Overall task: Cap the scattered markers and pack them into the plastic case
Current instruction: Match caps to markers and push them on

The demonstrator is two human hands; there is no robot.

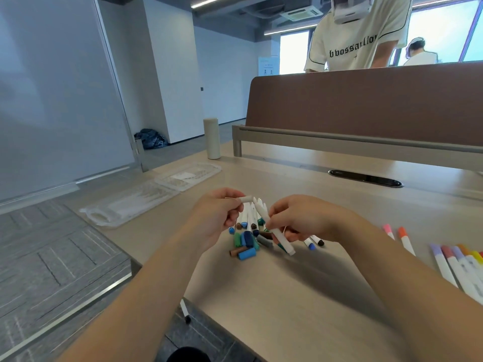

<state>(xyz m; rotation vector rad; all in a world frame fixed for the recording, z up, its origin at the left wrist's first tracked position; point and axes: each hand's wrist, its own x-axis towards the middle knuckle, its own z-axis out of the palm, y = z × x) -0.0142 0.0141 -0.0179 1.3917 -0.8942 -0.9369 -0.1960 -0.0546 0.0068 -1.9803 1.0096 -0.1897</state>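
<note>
Your left hand (218,214) pinches a white cap (246,199) between its fingertips, and your right hand (300,220) grips a white marker (274,228) by the barrel, held at a slant with its upper end close to the cap but not yet inside it. Both hands hover just above a pile of uncapped markers (248,218) and loose caps (245,244) in blue, green and brown on the desk (300,296). A row of capped markers (460,262) lies well apart at the right edge of the view, and the plastic case (146,197) lies open and apparently empty to the far left of the desk. The capping step appears unfinished. Risk one: cap and tip are not on one axis, so pushing now could skid the nib past the rim and mark your fingers. Align first. Risk two: a partly seated cap may drop off during packing; press until it stops. Risk three: your forearms pass close over the pile, and a sweep could roll caps toward the near edge, where one marker (185,310) already lies on the floor below. Retrieve it before closing the case.
</note>
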